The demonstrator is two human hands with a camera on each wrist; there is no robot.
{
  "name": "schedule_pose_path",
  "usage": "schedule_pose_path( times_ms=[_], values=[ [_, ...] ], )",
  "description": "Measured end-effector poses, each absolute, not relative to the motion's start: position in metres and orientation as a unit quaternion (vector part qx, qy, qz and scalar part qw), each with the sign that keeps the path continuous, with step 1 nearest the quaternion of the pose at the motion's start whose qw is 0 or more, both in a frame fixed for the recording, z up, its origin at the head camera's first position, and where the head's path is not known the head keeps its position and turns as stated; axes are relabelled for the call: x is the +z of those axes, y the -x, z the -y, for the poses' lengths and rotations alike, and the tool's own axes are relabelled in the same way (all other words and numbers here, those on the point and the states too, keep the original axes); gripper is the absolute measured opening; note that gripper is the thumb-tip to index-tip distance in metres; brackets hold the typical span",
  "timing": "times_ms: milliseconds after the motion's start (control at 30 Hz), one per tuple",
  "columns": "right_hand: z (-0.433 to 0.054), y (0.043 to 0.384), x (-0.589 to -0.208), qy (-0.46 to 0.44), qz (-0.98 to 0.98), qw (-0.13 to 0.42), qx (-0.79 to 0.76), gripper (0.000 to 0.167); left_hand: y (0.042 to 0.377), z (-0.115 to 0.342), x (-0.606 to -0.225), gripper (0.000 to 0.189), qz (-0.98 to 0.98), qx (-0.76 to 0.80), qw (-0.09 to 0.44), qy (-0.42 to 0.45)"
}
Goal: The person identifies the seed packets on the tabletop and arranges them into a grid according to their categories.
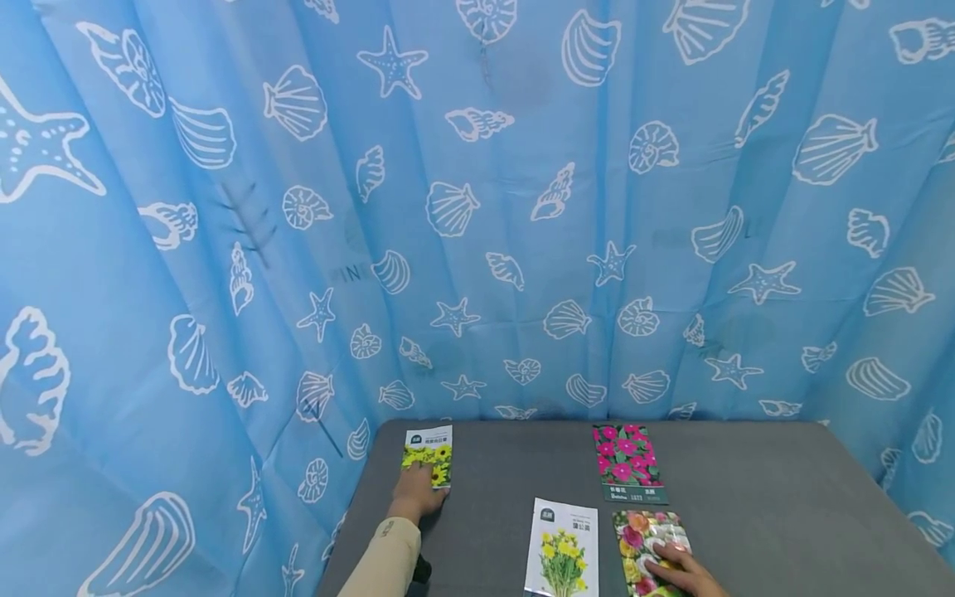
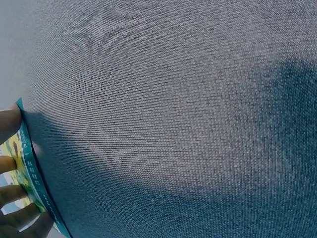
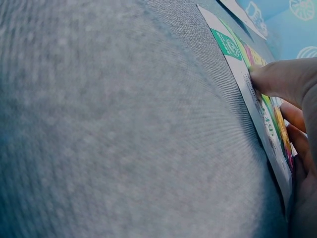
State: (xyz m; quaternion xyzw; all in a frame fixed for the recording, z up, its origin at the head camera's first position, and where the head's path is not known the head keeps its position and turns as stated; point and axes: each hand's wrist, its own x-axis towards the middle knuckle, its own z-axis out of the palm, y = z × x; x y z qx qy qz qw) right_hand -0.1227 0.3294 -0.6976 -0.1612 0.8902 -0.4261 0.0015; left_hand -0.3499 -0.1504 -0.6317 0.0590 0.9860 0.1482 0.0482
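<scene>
At the table's far left lies a seed packet with yellow flowers, and my left hand rests on its lower part. In the left wrist view, spread fingers and the thumb touch this packet's face near its green edge strip. My right hand lies on a seed packet with multicoloured flowers near the front. The right wrist view has the thumb on that packet's printed face, with the other fingers partly hidden behind it. Both packets lie on the grey cloth.
Left of the right hand is a white packet with yellow flowers. A packet with pink flowers lies beyond the right hand. The grey table is bounded at the back and sides by a blue shell-print curtain.
</scene>
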Motion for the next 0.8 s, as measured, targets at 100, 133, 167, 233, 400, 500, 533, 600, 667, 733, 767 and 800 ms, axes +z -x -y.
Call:
schedule_pose_path(
  times_ms=[100,133,167,233,400,500,533,600,667,733,767,800],
  values=[
    [-0.328,0.121,-0.696,0.173,-0.892,-0.021,-0.417,0.042,0.349,0.149,-0.631,0.059,-0.986,0.149,0.051,-0.058],
    [-0.327,0.120,-0.696,0.174,-0.892,-0.021,-0.417,0.042,0.349,0.149,-0.630,0.059,-0.985,0.151,0.051,-0.059],
    [-0.327,0.120,-0.696,0.171,-0.891,-0.020,-0.420,0.042,0.348,0.148,-0.629,0.059,-0.985,0.152,0.053,-0.058],
    [-0.326,0.119,-0.696,0.171,-0.887,-0.020,-0.429,0.041,0.346,0.146,-0.626,0.059,-0.985,0.154,0.056,-0.058],
    [-0.323,0.116,-0.699,0.186,-0.881,-0.067,-0.429,0.045,0.342,0.142,-0.618,0.059,-0.985,0.152,0.058,-0.060],
    [-0.321,0.115,-0.700,0.193,-0.880,-0.090,-0.425,0.047,0.342,0.140,-0.618,0.059,-0.985,0.150,0.057,-0.059],
    [-0.321,0.115,-0.700,0.193,-0.880,-0.093,-0.424,0.047,0.342,0.139,-0.619,0.059,-0.985,0.149,0.057,-0.058],
    [-0.322,0.116,-0.700,0.189,-0.878,-0.076,-0.433,0.047,0.342,0.138,-0.620,0.059,-0.986,0.148,0.058,-0.058],
    [-0.324,0.118,-0.700,0.179,-0.880,-0.044,-0.439,0.045,0.342,0.137,-0.621,0.059,-0.985,0.149,0.058,-0.059],
    [-0.327,0.120,-0.700,0.163,-0.884,-0.011,-0.438,0.042,0.343,0.136,-0.622,0.059,-0.985,0.147,0.057,-0.062],
    [-0.328,0.121,-0.700,0.153,-0.886,0.007,-0.438,0.041,0.344,0.136,-0.623,0.059,-0.985,0.146,0.057,-0.064],
    [-0.329,0.123,-0.700,0.147,-0.888,0.019,-0.434,0.040,0.344,0.135,-0.624,0.059,-0.985,0.147,0.056,-0.066]
  ],
)
